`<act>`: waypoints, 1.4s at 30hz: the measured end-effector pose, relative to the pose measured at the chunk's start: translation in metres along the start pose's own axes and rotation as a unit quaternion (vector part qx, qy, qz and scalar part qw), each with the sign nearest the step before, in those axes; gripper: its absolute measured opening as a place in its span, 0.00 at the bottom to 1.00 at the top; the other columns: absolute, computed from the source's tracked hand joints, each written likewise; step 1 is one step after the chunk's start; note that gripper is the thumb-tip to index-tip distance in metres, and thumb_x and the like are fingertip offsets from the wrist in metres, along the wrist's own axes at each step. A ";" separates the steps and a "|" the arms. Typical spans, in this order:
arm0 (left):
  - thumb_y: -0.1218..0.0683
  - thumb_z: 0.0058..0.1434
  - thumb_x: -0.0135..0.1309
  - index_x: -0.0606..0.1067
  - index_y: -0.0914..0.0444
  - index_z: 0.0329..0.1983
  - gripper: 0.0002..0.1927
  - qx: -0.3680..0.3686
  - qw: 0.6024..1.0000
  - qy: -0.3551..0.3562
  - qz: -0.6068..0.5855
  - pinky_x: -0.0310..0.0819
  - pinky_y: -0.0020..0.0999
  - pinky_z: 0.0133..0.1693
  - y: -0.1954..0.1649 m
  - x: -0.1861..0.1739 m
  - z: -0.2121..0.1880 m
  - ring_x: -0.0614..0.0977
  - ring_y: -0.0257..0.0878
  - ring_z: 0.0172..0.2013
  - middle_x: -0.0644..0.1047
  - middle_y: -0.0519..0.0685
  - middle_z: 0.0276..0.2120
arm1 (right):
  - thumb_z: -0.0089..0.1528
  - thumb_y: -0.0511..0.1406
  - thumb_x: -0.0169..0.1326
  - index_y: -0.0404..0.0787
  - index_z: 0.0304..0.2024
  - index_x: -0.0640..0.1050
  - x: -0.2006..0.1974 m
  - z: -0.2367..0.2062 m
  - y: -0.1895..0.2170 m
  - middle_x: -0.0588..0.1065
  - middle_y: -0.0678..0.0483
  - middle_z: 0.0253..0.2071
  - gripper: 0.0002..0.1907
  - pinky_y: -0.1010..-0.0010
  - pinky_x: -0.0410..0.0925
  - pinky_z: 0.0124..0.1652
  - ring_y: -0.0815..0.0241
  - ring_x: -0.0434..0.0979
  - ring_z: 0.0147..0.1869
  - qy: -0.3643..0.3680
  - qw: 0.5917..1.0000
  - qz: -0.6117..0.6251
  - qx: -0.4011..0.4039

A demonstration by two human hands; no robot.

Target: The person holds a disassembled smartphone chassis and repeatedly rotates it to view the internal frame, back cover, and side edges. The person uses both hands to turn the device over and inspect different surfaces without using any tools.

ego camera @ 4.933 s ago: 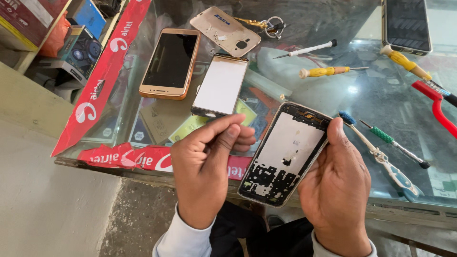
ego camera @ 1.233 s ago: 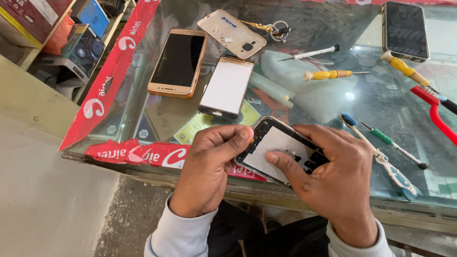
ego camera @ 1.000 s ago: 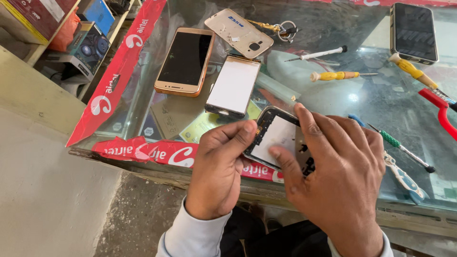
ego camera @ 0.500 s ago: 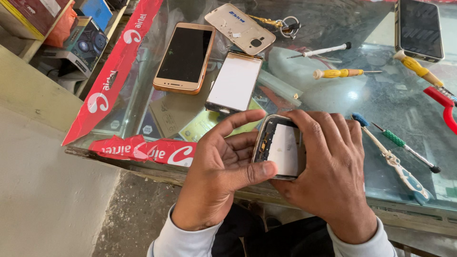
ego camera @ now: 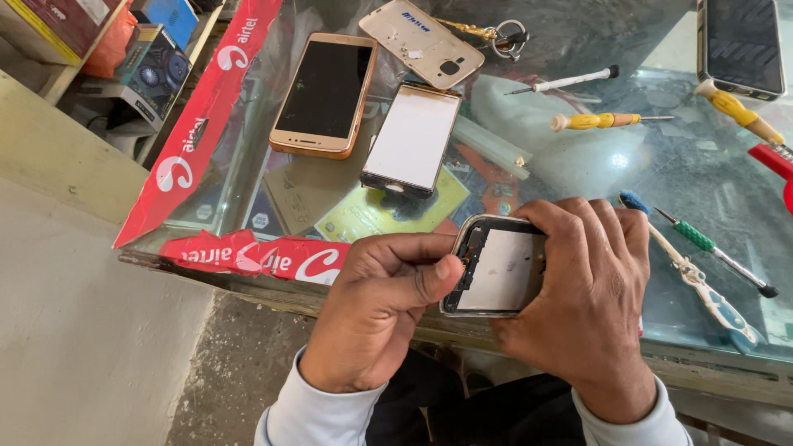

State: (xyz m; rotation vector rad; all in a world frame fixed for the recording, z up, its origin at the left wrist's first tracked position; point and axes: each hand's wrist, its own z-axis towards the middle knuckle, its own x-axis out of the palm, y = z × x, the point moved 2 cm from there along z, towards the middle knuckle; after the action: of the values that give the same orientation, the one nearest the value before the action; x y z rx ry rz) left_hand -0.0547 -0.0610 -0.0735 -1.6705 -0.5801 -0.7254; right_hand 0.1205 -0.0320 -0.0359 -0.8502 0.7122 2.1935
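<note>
Our right hand (ego camera: 591, 310) covers the right half of the phone frame (ego camera: 496, 268), so we cannot see our grip there. The dark phone (ego camera: 741, 43) and red-handled tool (ego camera: 775, 163) on the counter (ego camera: 595, 165) are cut off by the picture's edges.

Landmark: phone frame (ego camera: 500, 268), held at near edge of glass worktop (ego camera: 578, 177).

- Left hand (ego camera: 376, 310) closes frame's left side, right hand (ego camera: 582, 301) its right side and top corner; no way in from either flank.
- Just beyond frame: white-screen phone (ego camera: 410, 138), bare glass strip between.
- Beyond-left of frame: gold phone (ego camera: 324, 93), gold back cover (ego camera: 425, 43), keyring (ego camera: 500, 35).
- Right of frame: blue-tipped tool (ego camera: 690, 272), green screwdriver (ego camera: 714, 252) lie close, block sideways reach.
- Beyond-right of frame: yellow screwdriver (ego camera: 607, 120), white screwdriver (ego camera: 566, 80); open glass patch between them and right hand.
- Far right beyond frame: dark phone (ego camera: 742, 45).
- Left of frame: red banner (ego camera: 206, 124) along worktop edge, open floor below.
</note>
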 end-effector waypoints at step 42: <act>0.67 0.50 0.63 0.73 0.66 0.41 0.16 0.380 0.726 -0.140 0.556 0.79 0.35 0.39 -0.008 0.075 -0.034 0.84 0.48 0.39 0.78 0.53 0.39 | 0.60 0.32 0.65 0.34 0.44 0.73 -0.006 -0.051 0.025 0.82 0.52 0.36 0.15 0.77 0.74 0.38 0.68 0.83 0.38 -0.081 0.942 0.192 0.264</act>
State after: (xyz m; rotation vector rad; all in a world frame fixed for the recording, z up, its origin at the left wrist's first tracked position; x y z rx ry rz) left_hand -0.0144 -0.0931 -0.0091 -1.0196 0.0382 0.6163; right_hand 0.1243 -0.0846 -0.0584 -0.2644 1.3914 2.1936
